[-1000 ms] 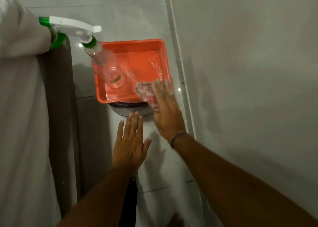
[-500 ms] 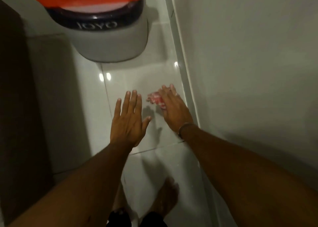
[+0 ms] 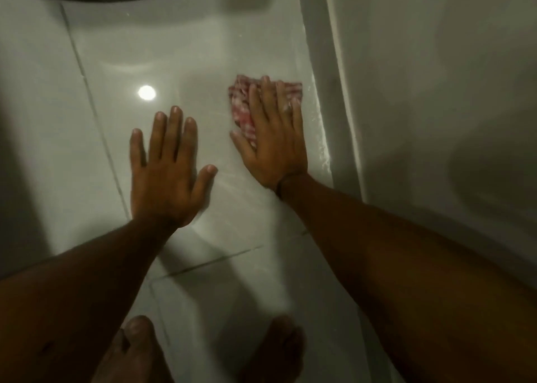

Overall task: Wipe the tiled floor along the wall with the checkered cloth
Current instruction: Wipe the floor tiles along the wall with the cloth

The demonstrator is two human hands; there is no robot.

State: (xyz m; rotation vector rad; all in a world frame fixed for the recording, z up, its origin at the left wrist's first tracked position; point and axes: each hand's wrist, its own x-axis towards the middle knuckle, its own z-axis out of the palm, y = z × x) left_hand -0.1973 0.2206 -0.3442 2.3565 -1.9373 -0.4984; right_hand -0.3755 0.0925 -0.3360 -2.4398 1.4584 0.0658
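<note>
Spanning the view, the glossy pale-grey tiled floor (image 3: pixel 180 71) meets the plain grey wall (image 3: pixel 436 92) at a white skirting strip (image 3: pixel 334 98). The left hand (image 3: pixel 167 176) lies flat, fingers spread, holding nothing. The right hand (image 3: pixel 274 138), fingers extended together, presses the red-and-white checkered cloth (image 3: pixel 242 103) onto the floor just beside the skirting.

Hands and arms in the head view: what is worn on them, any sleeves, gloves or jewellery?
No gloves and no sleeves: both forearms are bare as far as the frame shows. The right hand has a thin dark band around its wrist. The left hand and its wrist carry nothing. No rings can be made out in this dim picture.
</note>
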